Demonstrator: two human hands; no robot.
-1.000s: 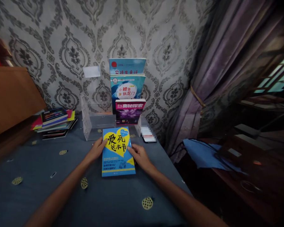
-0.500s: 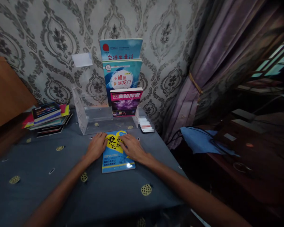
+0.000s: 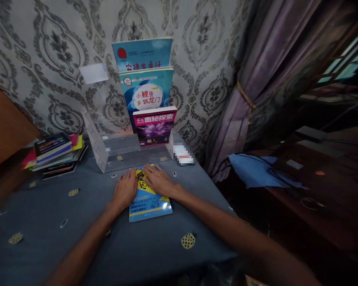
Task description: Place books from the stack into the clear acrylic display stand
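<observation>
A blue and yellow paperback book [image 3: 151, 210] lies flat on the cloth-covered table. My left hand [image 3: 126, 186] rests along the book's left edge, its fingers stretched out and close together. Across the upper part of the cover lies my right hand [image 3: 158, 180], fingers extended and flat, hiding much of the title. Neither hand lifts the book. Just behind them stands a clear acrylic display rack [image 3: 121, 161]. On its right side three books stand in tiers: a pink and purple book [image 3: 155, 129] in front, a teal book [image 3: 151, 93] behind it, and a blue book [image 3: 143, 53] highest.
To the left of the rack sits a stack of several books [image 3: 55, 153]. A phone [image 3: 183, 154] with a blurred screen lies by the rack's right end. Patterned wallpaper [image 3: 208, 39] rises behind the table; a purple curtain [image 3: 235, 131] hangs to the right.
My right hand has slid left across the cover, hiding more of the title, and its fingers are now nearer my left hand. The view has shifted slightly.
</observation>
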